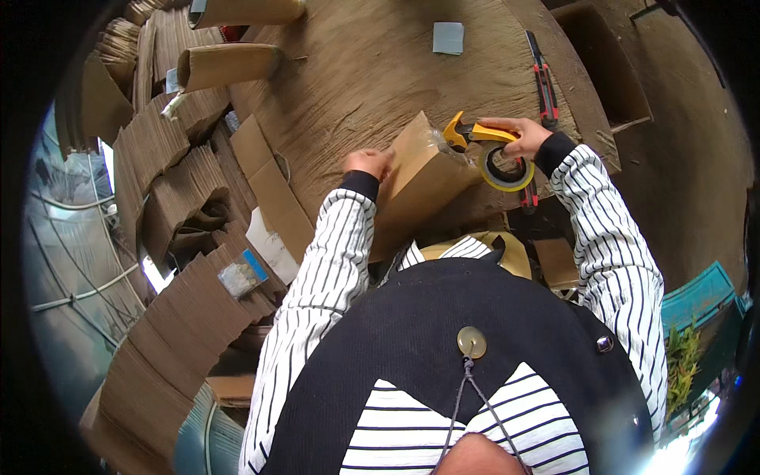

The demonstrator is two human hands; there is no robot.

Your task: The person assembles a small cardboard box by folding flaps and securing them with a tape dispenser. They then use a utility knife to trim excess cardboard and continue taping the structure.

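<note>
A brown cardboard box (423, 178) stands on the wooden tabletop in front of me, with shiny clear tape at its right end. At its left edge, my left hand (370, 163) has its fingers curled against the cardboard, holding it. My right hand (518, 136) is wrapped round the handle of a yellow tape dispenser (480, 132). The dispenser's head rests at or very near the taped end of the box. Below the handle hangs its tape roll (507, 170), clear yellowish round a dark hub. My palm and some fingers are partly hidden.
A red and black utility knife (544, 89) lies beyond my right hand; another red tool shows partly below the roll. Grey square sheets (448, 38) lie farther back. Stacks of flattened cardboard (170, 324) crowd the left. An open carton (606, 67) stands past the table's right edge.
</note>
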